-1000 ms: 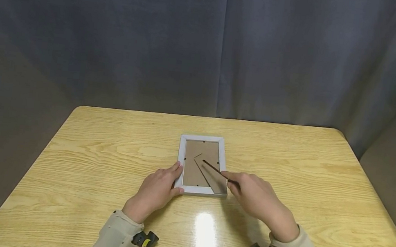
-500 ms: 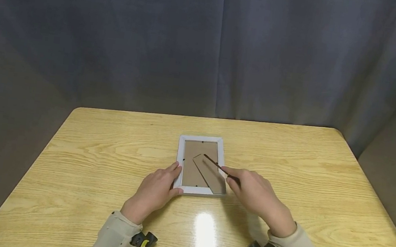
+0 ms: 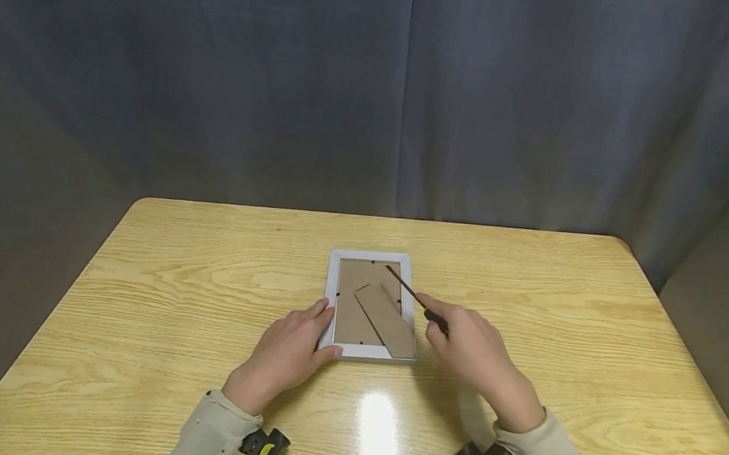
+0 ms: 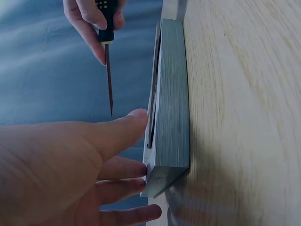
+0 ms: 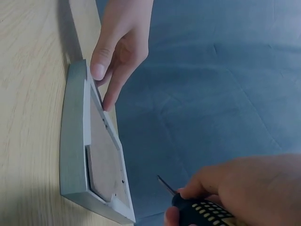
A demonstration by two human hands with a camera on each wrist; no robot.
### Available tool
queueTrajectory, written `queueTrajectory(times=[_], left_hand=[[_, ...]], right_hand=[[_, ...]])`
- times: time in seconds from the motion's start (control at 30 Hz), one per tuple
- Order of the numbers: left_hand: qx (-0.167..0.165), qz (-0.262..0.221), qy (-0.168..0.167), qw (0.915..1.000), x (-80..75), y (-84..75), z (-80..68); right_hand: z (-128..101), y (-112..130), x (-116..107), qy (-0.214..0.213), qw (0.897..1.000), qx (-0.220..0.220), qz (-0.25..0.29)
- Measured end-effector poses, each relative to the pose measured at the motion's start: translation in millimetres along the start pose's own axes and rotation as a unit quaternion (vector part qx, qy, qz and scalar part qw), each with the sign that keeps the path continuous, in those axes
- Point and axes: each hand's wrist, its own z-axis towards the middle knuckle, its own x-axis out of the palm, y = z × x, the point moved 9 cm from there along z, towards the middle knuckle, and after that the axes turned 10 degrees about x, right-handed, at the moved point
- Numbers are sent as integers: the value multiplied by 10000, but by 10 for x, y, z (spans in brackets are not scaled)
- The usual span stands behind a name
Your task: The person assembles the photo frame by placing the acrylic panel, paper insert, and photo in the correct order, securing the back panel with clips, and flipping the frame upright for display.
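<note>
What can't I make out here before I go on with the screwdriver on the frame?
- Screwdriver tip: too small in the head view to tell whether it touches the picture frame.
- Screwdriver handle: mostly wrapped by the right hand.
- Frame's front: face down on the table.
- Left hand fingertips: partly behind the frame's edge.

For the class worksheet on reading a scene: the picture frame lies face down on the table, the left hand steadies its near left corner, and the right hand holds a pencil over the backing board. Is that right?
Not quite. The right hand holds a screwdriver, not a pencil: the left wrist view shows its black handle and thin metal shaft. The rest stands: the picture frame lies face down and the left hand steadies its near left corner.
</note>
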Motion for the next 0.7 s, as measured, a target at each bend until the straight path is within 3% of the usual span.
queueTrajectory(times=[0.7], left_hand=[[48,-2,-140,9999,-33,-51,-1]], right_hand=[[122,-234,-117,-336,9991,210,158]])
